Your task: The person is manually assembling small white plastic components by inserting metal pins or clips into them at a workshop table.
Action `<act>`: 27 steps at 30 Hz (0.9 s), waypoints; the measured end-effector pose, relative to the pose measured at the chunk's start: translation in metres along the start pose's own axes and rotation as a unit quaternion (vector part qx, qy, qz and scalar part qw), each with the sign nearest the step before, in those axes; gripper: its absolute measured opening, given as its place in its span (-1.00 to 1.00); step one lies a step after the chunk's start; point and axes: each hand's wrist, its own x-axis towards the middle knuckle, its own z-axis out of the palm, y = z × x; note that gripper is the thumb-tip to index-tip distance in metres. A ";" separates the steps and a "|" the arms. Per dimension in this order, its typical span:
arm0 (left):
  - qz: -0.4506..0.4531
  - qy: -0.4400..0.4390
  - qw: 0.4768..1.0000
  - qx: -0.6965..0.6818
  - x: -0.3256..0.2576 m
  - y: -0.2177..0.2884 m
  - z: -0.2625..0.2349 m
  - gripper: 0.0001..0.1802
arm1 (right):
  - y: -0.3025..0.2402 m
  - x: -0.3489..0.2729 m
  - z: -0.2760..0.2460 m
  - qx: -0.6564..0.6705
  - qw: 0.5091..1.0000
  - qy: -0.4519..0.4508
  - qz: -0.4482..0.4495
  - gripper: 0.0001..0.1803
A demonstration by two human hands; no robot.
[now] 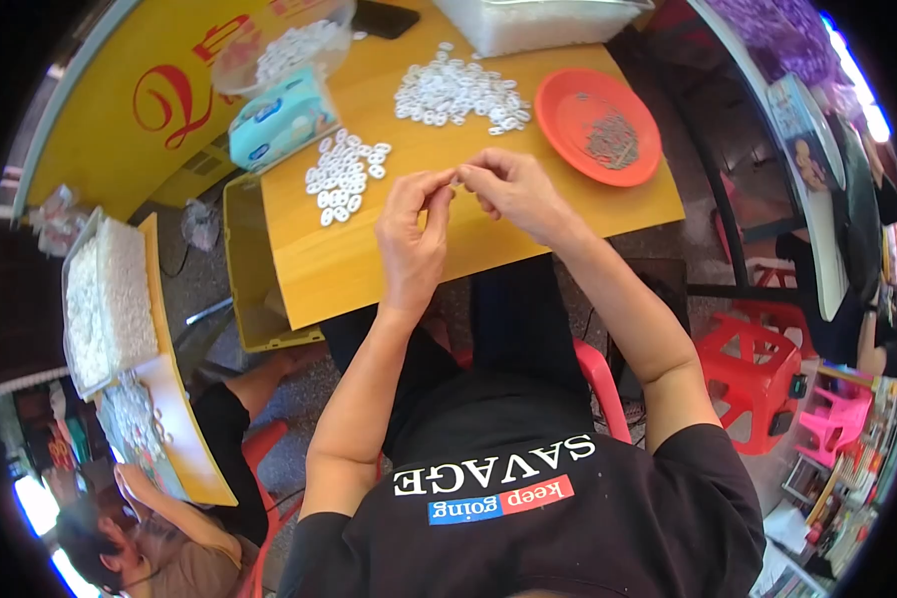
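Above the near part of the yellow table (488, 237), my left hand (411, 234) and my right hand (518, 194) meet fingertip to fingertip. Both are closed in a pinch, and whatever sits between the fingers is too small and hidden to name. To the left of my left hand lies a loose pile of small white oval plastic pieces (343, 179). Beyond both hands spreads a larger pile of similar white pieces (458, 92). Right of that, past my right hand, a round red plate (560, 105) holds a heap of small thin metal parts (611, 140).
A teal tissue pack (284, 115) and a clear bowl of white pieces (299, 52) stand at the far left. A white-filled tub (543, 30) is at the back. A yellow crate (252, 264) sits beside the table; another person (174, 533) works at lower left. Red stools (752, 364) stand right.
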 end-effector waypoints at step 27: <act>-0.214 -0.071 0.954 -0.199 0.000 -0.014 0.005 -0.84 | -0.006 0.002 -0.182 -0.418 0.900 0.037 -0.118 -0.85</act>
